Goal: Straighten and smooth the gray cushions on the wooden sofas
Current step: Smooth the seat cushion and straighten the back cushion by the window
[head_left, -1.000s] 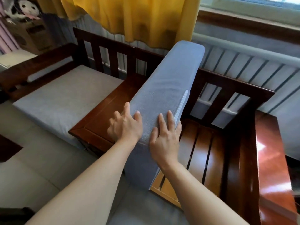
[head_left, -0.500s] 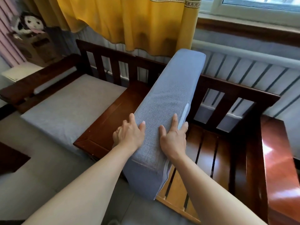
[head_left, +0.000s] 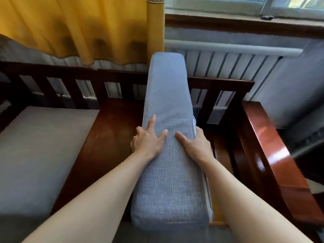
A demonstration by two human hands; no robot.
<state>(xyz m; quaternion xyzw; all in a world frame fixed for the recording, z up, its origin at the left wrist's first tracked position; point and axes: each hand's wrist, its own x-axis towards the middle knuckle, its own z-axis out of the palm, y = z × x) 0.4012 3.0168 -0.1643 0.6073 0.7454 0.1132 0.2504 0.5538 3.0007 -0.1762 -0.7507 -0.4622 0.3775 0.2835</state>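
While the gray seat cushion point(head_left: 168, 130) stands on its long edge, tilted up over the wooden sofa frame point(head_left: 219, 85), both hands grip it from either side at about mid-length. Left hand point(head_left: 149, 140) on the cushion's left face, thumb across the top edge, index finger stretched along the fabric, other fingers curled down the left side, partly hidden. Right hand point(head_left: 197, 143) on the cushion's right side, thumb on the top edge, fingers wrapped over the right face and out of sight, near a pale seam or zip strip there. Cushion's far end leans at the sofa's slatted backrest, below the yellow curtain point(head_left: 84, 27); near end hangs past the front of the seat. Right of the cushion the seat slats point(head_left: 220, 151) lie bare, and beyond them a glossy reddish armrest point(head_left: 266, 151). Left of the cushion a flat wooden panel point(head_left: 108, 134) of the frame, then a second gray cushion point(head_left: 40, 151) lying flat in its seat. Behind the backrest a white radiator point(head_left: 228, 65) under the window sill point(head_left: 245, 25). Frame slightly motion-blurred, fabric weave still readable on the upright cushion
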